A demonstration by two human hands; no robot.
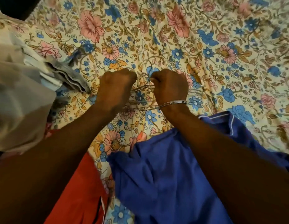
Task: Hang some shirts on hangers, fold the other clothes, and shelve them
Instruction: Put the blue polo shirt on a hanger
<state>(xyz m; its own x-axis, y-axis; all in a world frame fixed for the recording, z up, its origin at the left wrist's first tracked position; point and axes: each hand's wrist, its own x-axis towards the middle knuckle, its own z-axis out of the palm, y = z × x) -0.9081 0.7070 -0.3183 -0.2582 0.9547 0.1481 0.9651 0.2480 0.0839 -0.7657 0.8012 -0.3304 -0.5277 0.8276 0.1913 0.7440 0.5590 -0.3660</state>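
Note:
Thin metal wire hangers point(143, 88) lie bunched on the floral bedsheet point(205, 46) at the middle of the view. My left hand point(116, 84) and my right hand point(169, 86) are both fisted side by side over them, fingers curled round the wires near the hooks. A silver bangle sits on my right wrist. A blue shirt with white piping point(164, 175) lies crumpled under my right forearm. A red garment point(79, 191) lies under my left forearm.
A pile of pale grey and white clothes point(19, 94) is heaped at the left edge, with a folded grey piece point(67, 75) sticking out toward the hangers. The sheet spreads wrinkled across the far and right side.

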